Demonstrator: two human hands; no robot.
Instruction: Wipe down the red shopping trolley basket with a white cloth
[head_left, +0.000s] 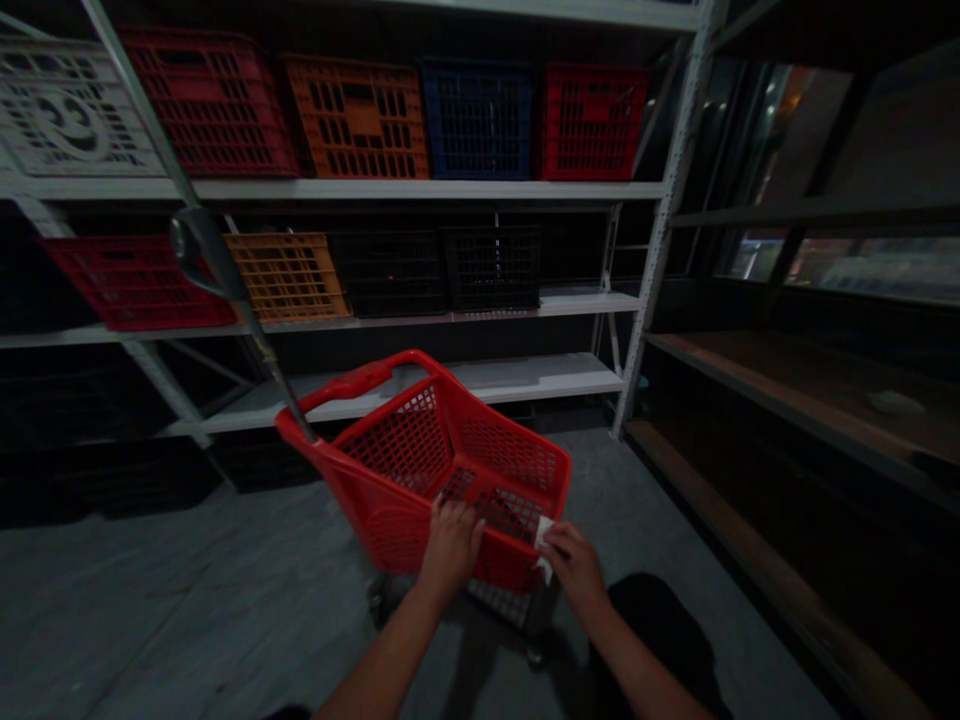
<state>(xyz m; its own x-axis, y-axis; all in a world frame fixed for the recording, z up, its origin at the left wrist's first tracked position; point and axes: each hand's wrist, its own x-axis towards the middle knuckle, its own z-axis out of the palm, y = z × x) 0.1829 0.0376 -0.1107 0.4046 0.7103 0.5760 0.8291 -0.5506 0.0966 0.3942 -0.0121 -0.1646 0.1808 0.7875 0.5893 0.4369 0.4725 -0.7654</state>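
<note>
A red plastic shopping cart [375, 525] on wheels stands in front of me, its basket open at the top. The fingers of my left hand [454, 545] curl over the near rim of the basket. At the near right corner, my right hand [576, 568] pinches a white wipe [544, 535] that lies over the rim. Whether it is paper or cloth I cannot tell. A grey metal pole [259, 335] with a dark grip rises from the cart's handle side.
White metal shelving [405, 190] behind the cart holds several plastic crates, among them an orange crate [360, 115] and a blue crate [478, 120]. Along the right runs a dark shelf unit [757, 375] with brown boards. The grey floor [187, 610] is dimly lit.
</note>
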